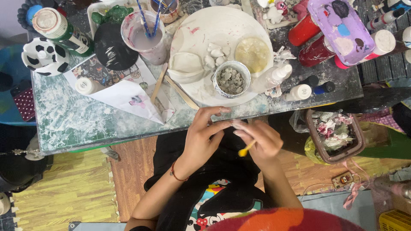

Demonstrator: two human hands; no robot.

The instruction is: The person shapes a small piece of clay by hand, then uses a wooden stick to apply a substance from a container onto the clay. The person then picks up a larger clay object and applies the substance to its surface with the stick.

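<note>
My left hand [204,136] and my right hand [262,142] meet at the near edge of the paint-stained table [72,119], fingertips touching. In my right hand is a small tool with a yellow tip [246,149], gripped between the fingers. My left hand has its fingers curled toward the right hand; whether it holds anything between them is hidden. A red bracelet sits on my left wrist. Just beyond the hands stands a small patterned cup [231,78] of grey clay bits on a large white plate [201,30].
The plate also carries white clay pieces and a yellowish disc [252,53]. A cup of cloudy water with brushes [144,36], paint bottles [64,32], a purple palette [340,30] and wooden sticks [182,92] crowd the table. A bin of crumpled tissue [336,134] stands at the right.
</note>
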